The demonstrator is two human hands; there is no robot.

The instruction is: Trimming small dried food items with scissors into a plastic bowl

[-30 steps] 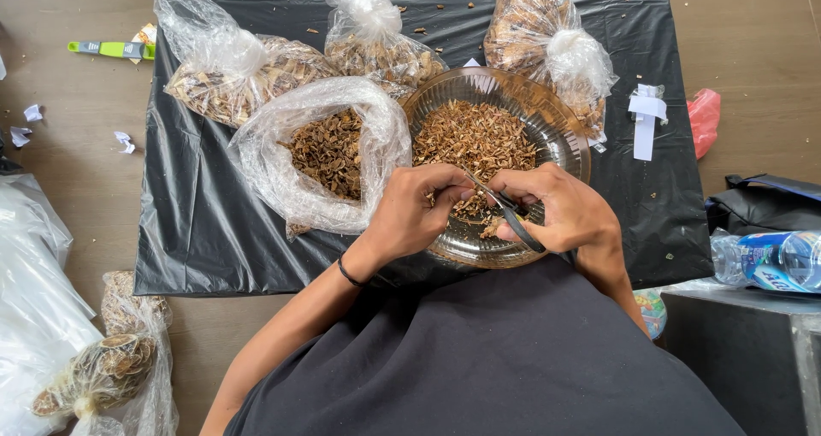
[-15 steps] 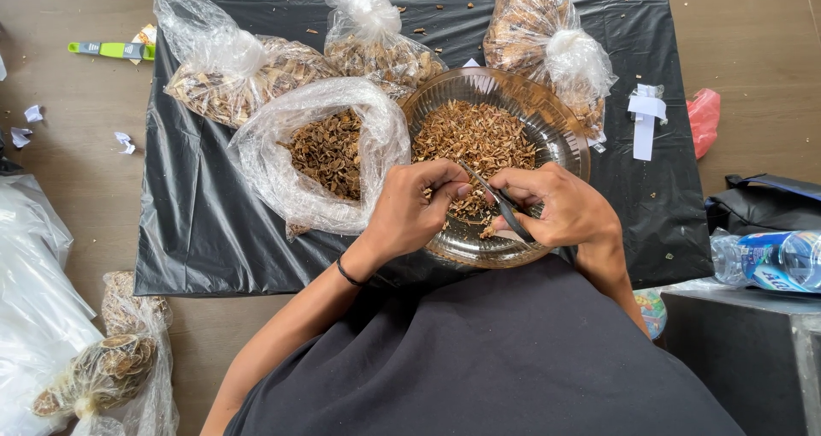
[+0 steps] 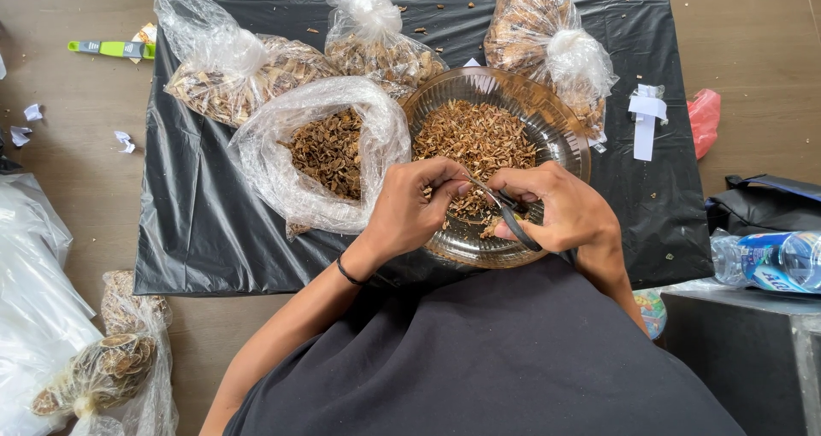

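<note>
The right hand [image 3: 564,214] grips small scissors [image 3: 510,218]; the left hand [image 3: 410,209] pinches a dried piece beside them. Best to snip over the glass bowl [image 3: 569,128] just beyond both hands.

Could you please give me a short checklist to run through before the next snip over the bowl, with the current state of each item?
1. Scissors held firmly in the right hand: ok.
2. Left hand pinching a piece at the blades: cannot tell, the piece is too small to see.
3. Both hands over the clear bowl, so cuttings can fall inside: ok.
4. Bowl resting flat on the black sheet: ok, as far as visible.
5. Open bag of brown pieces next to the bowl, mouth open toward the left hand: ok.
6. Left fingers clear of the blades: cannot tell, the hands hide them.
</note>
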